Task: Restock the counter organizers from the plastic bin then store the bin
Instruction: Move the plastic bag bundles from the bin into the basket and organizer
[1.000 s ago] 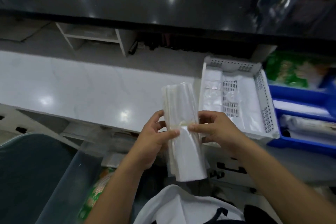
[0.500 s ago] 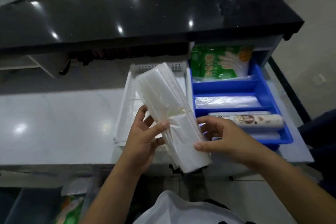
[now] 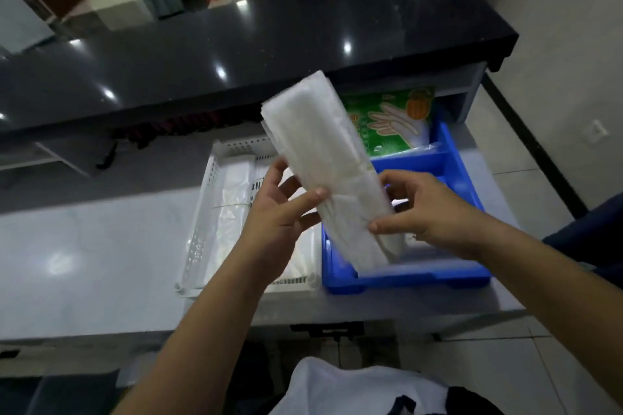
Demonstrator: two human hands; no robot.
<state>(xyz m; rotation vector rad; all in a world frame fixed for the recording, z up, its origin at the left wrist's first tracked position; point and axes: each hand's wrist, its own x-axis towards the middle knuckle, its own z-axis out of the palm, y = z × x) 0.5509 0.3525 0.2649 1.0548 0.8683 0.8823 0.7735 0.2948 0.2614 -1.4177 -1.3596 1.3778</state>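
Bundle of clear bags [image 3: 323,165]: gripped by left hand [image 3: 279,209] and right hand [image 3: 421,209], tilted, its lower end over the blue tray [image 3: 404,274] on the table [image 3: 84,246]. White tray [image 3: 199,229] beside it holds some bags; green packet [image 3: 387,118] sits at the blue tray's far end. Restocking under way, it seems; storage bin not visible, storing still to do.
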